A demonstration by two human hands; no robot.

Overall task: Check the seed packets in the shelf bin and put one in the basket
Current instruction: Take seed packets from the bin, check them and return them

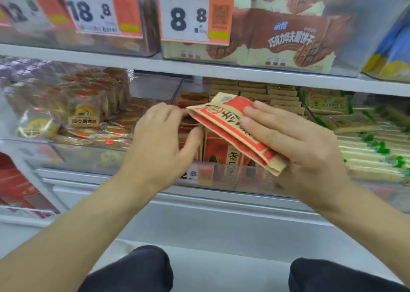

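Here, two bare hands are seen in front of a clear shelf bin [224, 176] on the middle shelf. Two seed packets [230, 125], brown paper with red panels, are held together by the right hand [295, 141]: its fingers lie flat along the upper face and the thumb is hidden beneath, so the pair is gripped between them. The packets are tilted, with the upper ends pointing to the left, and they are lifted above the bin. The left hand [164, 141] is placed just beside their upper left corner; its fingers are loosely bent and the fingertips touch or nearly touch the paper edge, and nothing is held by it.

More packets of the same kind are standing upright in the bin below; two printed fronts [221, 152] can be counted, and the rest are hidden or blurred. Three price tags are seen on the upper shelf, and the nearest one [195, 14] is marked 8.8. A basket cannot be seen. Two dark knees [142, 269] are visible at the bottom edge.
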